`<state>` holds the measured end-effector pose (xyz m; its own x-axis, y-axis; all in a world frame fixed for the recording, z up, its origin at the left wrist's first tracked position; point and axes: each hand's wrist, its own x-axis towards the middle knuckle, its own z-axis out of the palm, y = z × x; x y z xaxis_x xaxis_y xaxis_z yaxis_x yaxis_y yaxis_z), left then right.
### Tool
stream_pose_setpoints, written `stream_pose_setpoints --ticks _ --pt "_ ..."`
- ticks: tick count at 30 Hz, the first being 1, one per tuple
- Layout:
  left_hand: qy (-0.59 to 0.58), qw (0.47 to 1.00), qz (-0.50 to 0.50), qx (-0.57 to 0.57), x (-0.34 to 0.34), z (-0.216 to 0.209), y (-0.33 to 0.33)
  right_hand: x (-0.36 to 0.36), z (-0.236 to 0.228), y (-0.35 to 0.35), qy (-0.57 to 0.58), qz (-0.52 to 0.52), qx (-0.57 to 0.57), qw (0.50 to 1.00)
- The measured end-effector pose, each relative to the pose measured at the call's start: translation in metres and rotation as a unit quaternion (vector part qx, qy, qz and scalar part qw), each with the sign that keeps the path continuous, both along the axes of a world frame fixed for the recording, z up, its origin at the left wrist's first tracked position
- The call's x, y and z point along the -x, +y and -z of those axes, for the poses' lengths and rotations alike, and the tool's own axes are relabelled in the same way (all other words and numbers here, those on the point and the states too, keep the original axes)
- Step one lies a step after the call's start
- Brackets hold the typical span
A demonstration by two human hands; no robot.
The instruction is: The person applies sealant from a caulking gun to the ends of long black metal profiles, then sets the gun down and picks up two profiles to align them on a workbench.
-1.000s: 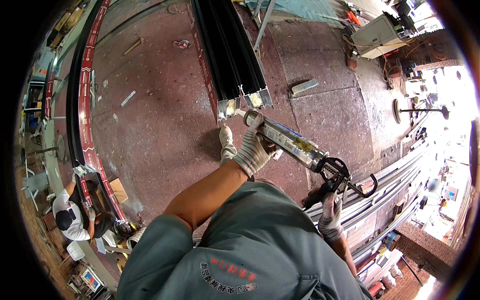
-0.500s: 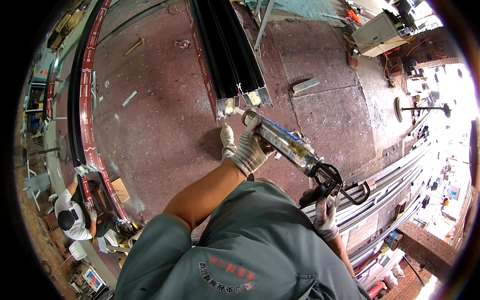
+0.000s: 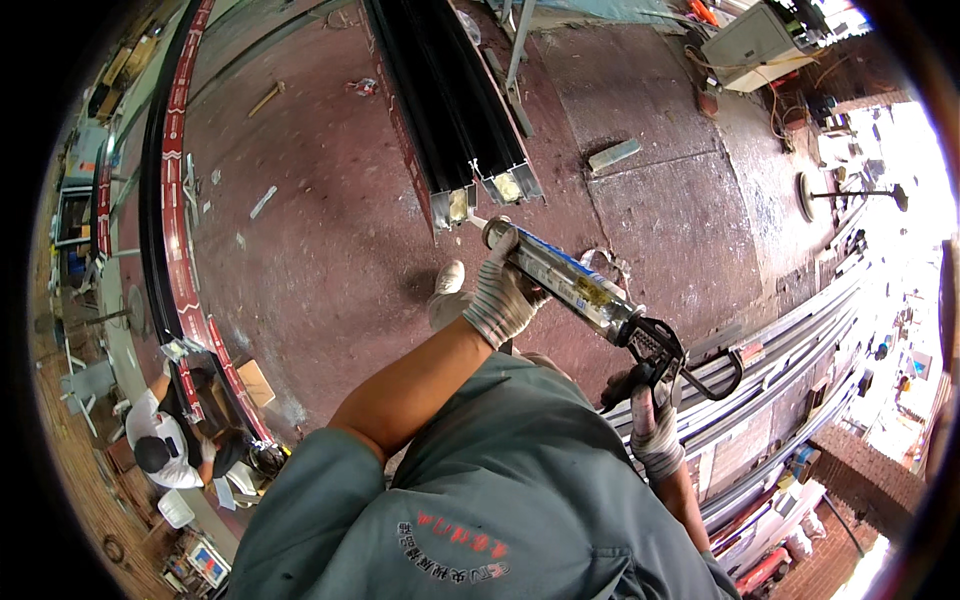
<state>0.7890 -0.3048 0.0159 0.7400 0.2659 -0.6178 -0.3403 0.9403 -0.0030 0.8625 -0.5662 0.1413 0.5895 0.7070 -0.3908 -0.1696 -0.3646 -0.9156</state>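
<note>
A caulking gun with a silver barrel and black handle lies slantwise across both my hands. My left hand, in a striped white glove, is closed round the front of its barrel. At the handle, my gloved right hand is closed on the black grip; some of its fingers are hidden. The white nozzle points at the cut end of a black metal profile, touching it or very near. Two hollow ends face me, each with a pale yellowish filling.
Long red-wrapped profiles run along the left, with a co-worker bent at their near end. Several metal bars lie at the right. A pale block and a grey cabinet are beyond them.
The view has shifted slightly. My foot appears farther left and lower. Both hands keep their hold on the caulking gun, with its nozzle still by the left profile end.
</note>
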Motion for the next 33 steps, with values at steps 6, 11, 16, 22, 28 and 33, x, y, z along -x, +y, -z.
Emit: stream_pose_setpoints --ticks 6,11,16,22,28,33 --pt "0.022 0.998 0.019 0.056 0.006 0.011 0.004 0.007 -0.025 0.026 0.014 0.045 0.058 0.997" --pt "0.097 0.982 0.145 0.07 0.015 -0.01 0.012 0.04 -0.04 0.034 -0.135 0.022 0.151 0.979" --pt "0.05 0.96 0.276 0.022 0.02 -0.019 0.021 0.085 -0.036 0.005 -0.249 -0.029 0.185 0.95" --pt "-0.008 0.932 0.36 -0.053 0.022 -0.028 0.048 0.136 -0.027 0.043 -0.165 0.116 0.052 0.978" --pt "0.008 0.923 0.382 -0.041 0.026 -0.024 0.064 0.17 -0.003 0.06 -0.159 0.184 0.047 0.969" --pt "0.01 0.922 0.385 -0.044 0.027 -0.016 0.07 0.183 0.008 0.067 -0.191 0.198 0.059 0.96"
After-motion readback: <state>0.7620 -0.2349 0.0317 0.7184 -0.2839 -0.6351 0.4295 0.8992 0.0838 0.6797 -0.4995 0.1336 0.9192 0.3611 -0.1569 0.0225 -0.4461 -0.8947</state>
